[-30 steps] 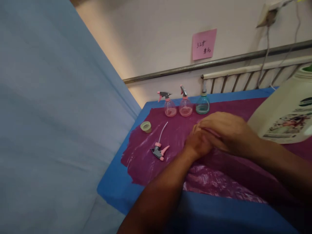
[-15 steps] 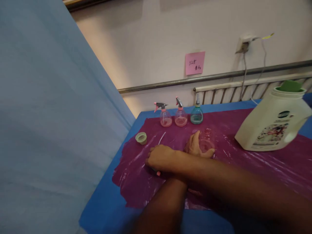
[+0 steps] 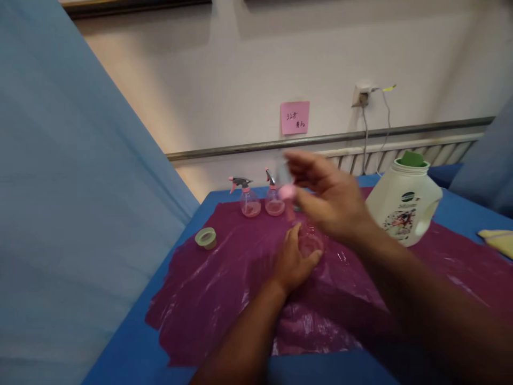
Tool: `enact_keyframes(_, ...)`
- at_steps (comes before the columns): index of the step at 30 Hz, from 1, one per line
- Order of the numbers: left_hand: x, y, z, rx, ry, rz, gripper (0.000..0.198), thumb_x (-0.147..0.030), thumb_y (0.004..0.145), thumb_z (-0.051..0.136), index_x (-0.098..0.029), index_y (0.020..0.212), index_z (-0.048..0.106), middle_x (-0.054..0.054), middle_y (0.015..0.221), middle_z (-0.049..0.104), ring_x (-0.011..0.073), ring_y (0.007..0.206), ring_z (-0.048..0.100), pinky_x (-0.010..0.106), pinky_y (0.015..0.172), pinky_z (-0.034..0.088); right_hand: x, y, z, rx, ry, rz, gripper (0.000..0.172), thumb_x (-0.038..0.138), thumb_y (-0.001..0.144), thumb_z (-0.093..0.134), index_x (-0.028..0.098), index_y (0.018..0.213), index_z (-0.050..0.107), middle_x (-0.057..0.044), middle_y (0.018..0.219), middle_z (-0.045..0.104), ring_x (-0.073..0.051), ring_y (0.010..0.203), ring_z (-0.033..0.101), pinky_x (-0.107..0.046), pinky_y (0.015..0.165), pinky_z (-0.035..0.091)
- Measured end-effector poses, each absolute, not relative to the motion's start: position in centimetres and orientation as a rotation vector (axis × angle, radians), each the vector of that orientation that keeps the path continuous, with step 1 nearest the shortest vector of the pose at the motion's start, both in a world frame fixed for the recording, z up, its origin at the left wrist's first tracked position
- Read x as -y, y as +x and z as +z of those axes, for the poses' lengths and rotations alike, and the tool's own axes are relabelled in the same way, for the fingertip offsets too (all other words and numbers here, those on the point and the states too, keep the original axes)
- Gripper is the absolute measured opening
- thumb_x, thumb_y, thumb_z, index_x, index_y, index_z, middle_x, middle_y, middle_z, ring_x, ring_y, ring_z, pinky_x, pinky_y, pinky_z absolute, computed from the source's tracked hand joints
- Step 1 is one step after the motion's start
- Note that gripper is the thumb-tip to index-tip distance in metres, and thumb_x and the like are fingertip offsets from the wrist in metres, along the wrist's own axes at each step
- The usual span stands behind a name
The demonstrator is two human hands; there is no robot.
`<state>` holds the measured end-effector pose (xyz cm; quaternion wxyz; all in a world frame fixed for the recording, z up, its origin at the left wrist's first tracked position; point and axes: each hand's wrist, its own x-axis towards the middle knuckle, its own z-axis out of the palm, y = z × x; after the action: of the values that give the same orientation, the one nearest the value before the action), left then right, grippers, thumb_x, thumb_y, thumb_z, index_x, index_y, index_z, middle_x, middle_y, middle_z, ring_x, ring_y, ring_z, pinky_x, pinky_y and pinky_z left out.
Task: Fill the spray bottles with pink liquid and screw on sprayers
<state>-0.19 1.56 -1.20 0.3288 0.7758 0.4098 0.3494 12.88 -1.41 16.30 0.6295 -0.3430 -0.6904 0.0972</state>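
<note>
My left hand (image 3: 294, 259) is curled around a clear pink spray bottle (image 3: 311, 245) without its top, standing on the purple plastic sheet (image 3: 212, 299). Above it my right hand (image 3: 331, 195) is closed on a grey-and-pink spray head (image 3: 287, 187), blurred by motion. The spray head is raised over the bottle's mouth and apart from it. Just behind stand two spray bottles with pink liquid, a left one (image 3: 250, 204) and a right one (image 3: 274, 206). My right hand mostly hides a teal bottle behind it.
A pale green cap (image 3: 206, 238) lies on the sheet at left. To the right stands a large cream detergent jug (image 3: 404, 203) with a green scoop in its mouth. A blue curtain (image 3: 80, 187) hangs at left. A yellow cloth (image 3: 499, 240) lies at far right.
My right hand has lifted the spray head from the sheet at left and carried it up and right over the bottle. My left hand stays on the bottle. The view has shifted right.
</note>
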Motion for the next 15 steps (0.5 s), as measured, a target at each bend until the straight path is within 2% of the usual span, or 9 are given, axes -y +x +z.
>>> enact_keyframes(3,-1.7,0.0,-1.2,-1.095,2.021,0.892,0.091,-0.04,0.086,0.089,-0.028,0.166,0.047,0.015,0.169,0.057,0.0396,0.157,0.056,0.062,0.132,0.044,1.8,16.9,17.1,1.341,-0.783,0.323,0.045,0.03,0.101,0.077,0.037,0.145,0.069,-0.002,0.13,0.077,-0.024,0.121,0.077,-0.047,0.107,0.067)
enact_keyframes(7,-2.0,0.0,-1.5,-1.088,2.02,0.9,0.092,-0.04,0.086,0.089,-0.025,0.166,0.045,0.016,0.169,0.058,0.0384,0.157,0.057,0.061,0.132,0.045,1.5,18.9,15.7,1.252,-0.805,0.393,0.042,0.036,0.096,0.086,0.035,0.135,0.072,-0.001,0.125,0.078,-0.024,0.119,0.079,-0.048,0.108,0.068)
enact_keyframes(12,-2.0,0.1,-1.5,-1.077,2.016,0.925,0.093,-0.038,0.086,0.091,-0.025,0.167,0.046,0.016,0.17,0.057,0.0378,0.159,0.055,0.061,0.134,0.043,0.6,18.9,12.2,1.206,-0.833,0.609,0.051,0.04,0.09,0.091,0.031,0.136,0.071,-0.003,0.122,0.082,-0.024,0.117,0.08,-0.049,0.11,0.067)
enact_keyframes(15,-2.1,0.3,-1.4,-1.081,1.992,0.923,0.092,-0.035,0.086,0.091,-0.025,0.166,0.047,0.016,0.168,0.059,0.0374,0.157,0.057,0.06,0.132,0.045,-0.3,18.9,9.4,1.093,-0.852,0.799,0.059,0.041,0.077,0.101,0.027,0.128,0.074,-0.004,0.116,0.084,-0.024,0.108,0.081,-0.048,0.107,0.067)
